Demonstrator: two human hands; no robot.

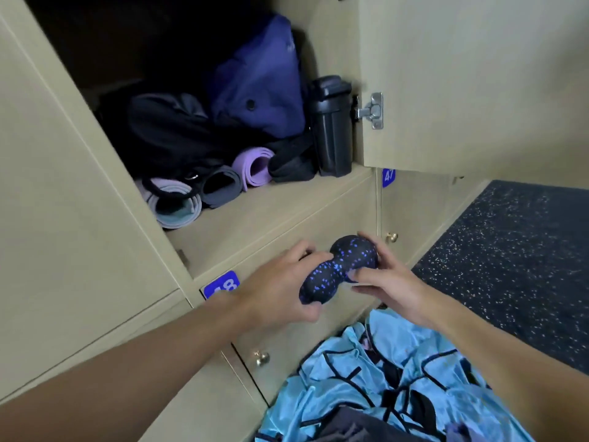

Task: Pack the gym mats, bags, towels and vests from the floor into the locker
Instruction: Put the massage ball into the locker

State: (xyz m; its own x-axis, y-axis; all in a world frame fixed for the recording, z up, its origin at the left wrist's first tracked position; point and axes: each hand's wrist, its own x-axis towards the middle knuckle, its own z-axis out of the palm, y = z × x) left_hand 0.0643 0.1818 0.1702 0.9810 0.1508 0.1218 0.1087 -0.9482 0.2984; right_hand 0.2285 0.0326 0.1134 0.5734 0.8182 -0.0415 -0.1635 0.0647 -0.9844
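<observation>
A: Locker shelf (287,199), what's on it?
B: Three rolled mats along the front edge, ends facing out. Pale lilac mat (178,205) leftmost, grey mat (223,186) in the middle, purple mat (253,167) to the right, each touching the next. Black bottle (331,129) upright by the right wall.
A: Floor (516,256)?
B: Dark, speckled. Heap of blue vests (398,378), black trim, crumpled, close to the lower locker doors.

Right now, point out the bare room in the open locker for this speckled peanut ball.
Bare shelf strip along the front edge, before the purple mat and black shaker bottle. Dark space above the bags also looks open. The floor behind is crowded with rolled mats and bags.
</observation>
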